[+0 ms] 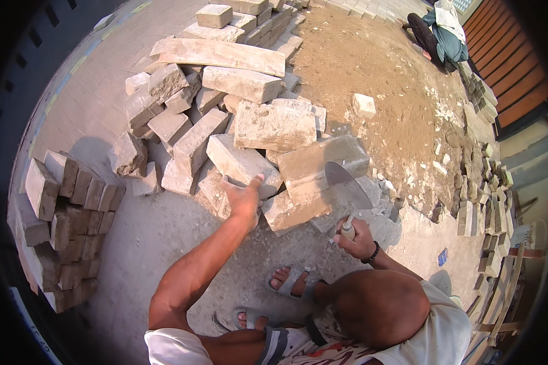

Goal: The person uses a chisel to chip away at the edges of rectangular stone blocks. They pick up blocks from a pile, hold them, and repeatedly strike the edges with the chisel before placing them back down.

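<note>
place: outdoor paving site | signs: heaped paving blocks, bare soil, trowel

Pale grey and tan across the blocks, sandy tints throughout! The trowel shows a dull grey blade and a pale handle. Black beads on the bracelet, grey straps on the sandals, white on the sleeve. Golden-brown soil speckled with white, orange-brown slats striping the panel, and a scrap, blue as far as the blur allows.
</note>
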Demonstrator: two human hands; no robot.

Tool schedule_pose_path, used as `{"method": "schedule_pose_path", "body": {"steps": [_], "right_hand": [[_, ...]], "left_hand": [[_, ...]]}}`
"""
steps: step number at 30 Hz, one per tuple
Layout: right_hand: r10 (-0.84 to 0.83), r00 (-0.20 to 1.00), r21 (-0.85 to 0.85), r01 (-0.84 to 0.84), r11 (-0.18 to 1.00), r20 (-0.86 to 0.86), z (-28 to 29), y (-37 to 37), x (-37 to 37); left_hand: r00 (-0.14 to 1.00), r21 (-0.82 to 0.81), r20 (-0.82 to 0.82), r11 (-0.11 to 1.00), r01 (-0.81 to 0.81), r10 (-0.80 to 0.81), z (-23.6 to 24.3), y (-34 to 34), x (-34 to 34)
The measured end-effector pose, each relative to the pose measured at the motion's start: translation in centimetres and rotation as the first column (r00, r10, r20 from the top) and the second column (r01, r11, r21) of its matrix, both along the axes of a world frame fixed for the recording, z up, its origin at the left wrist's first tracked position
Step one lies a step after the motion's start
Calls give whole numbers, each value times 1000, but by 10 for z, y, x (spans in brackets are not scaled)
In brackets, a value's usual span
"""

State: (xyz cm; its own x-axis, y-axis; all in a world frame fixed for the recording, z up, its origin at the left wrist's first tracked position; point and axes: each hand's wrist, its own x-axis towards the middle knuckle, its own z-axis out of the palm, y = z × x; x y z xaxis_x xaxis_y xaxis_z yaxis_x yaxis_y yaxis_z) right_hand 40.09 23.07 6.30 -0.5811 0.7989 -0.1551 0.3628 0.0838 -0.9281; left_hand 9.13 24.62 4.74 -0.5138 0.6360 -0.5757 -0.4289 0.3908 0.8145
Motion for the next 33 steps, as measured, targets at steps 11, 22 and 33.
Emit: {"method": "schedule_pose_path", "body": {"steps": [11,22,33], "right_hand": [[147,981,100,-160,982,126,-1,-4,-18],[220,971,-50,-226,973,-93,-16,1,-79],[748,660,-243,-715,655,74,-12,-55,-188]], "left_hand": [[996,-100,29,991,92,-89,59,-56,-97],[868,-444,-290,860,251,-403,145,-225,-149],[713,-770,-477,636,-56,-514,74,-338,-159]]}}
